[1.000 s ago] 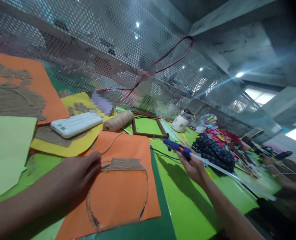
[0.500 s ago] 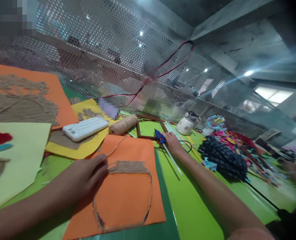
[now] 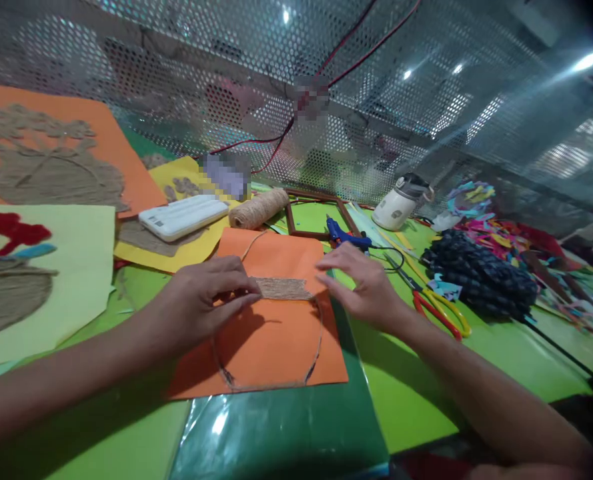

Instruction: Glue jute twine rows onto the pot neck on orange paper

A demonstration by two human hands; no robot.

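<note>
An orange sheet (image 3: 276, 347) lies in front of me, bearing a jar outline of thin jute. Across the top of that outline runs a flat band of jute twine (image 3: 283, 289) in close rows. My left hand (image 3: 221, 290) is closed at the band's left end, pinching the jute twine (image 3: 253, 247) that trails up the sheet; its fingertips partly cover the strand. My right hand (image 3: 359, 280) hovers by the band's right end, thumb and forefinger apart, holding nothing. Just beyond it rests a blue glue gun (image 3: 346, 235) on the table.
Behind the sheet are a twine spool (image 3: 259, 208), a brown frame (image 3: 309, 235) and a white power bank (image 3: 183, 217). Scissors (image 3: 441, 312) lie to the right, near a dark bundle (image 3: 479, 273) and a white bottle (image 3: 399, 203). Finished jute pictures (image 3: 51, 147) lie left.
My right hand has let go of the glue gun and come back to the band's right end. My left hand has moved right along the band. The view has tipped down.
</note>
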